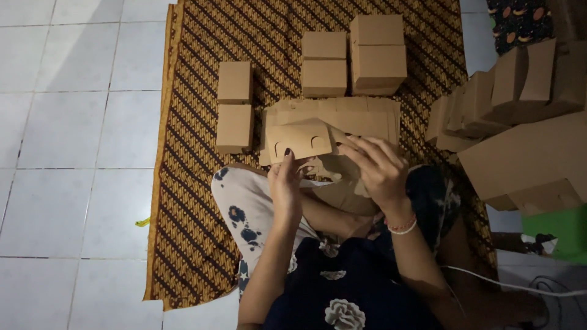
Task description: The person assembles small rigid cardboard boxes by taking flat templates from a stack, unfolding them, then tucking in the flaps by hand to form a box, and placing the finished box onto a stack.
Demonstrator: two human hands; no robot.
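A: Right, what do the hands hold?

B: Both are on 1 flat brown cardboard box blank with 2 curved slots [299, 140]; the left hand [285, 183] pinches its lower edge, thumb on the near face and fingers curled behind; the right hand [380, 168] has its fingers bent over the blank's right end, gripping a folded flap there.

A: Where does the blank sit?

B: Raised over the person's lap, tilted toward the camera, just in front of a stack of flat brown cardboard sheets [342, 116] lying on the brown patterned cloth mat [195, 201]; whether blank and stack touch cannot be told.

A: And beyond that?

B: 2 small closed brown cardboard boxes [235, 107] lie one behind the other to the left of the stack; 2 more closed brown boxes [324, 63] sit behind the stack, and just beside them, to the right, a taller stacked pair of brown boxes [378, 54].

A: Anything at the right edge?

B: A heap of folded brown cardboard boxes [513, 91] leans there, with a large plain brown cardboard carton [526, 159] nearer the person; a thin pale bracelet [403, 227] circles the right wrist; the white tiled floor [67, 122] lies left of the mat.
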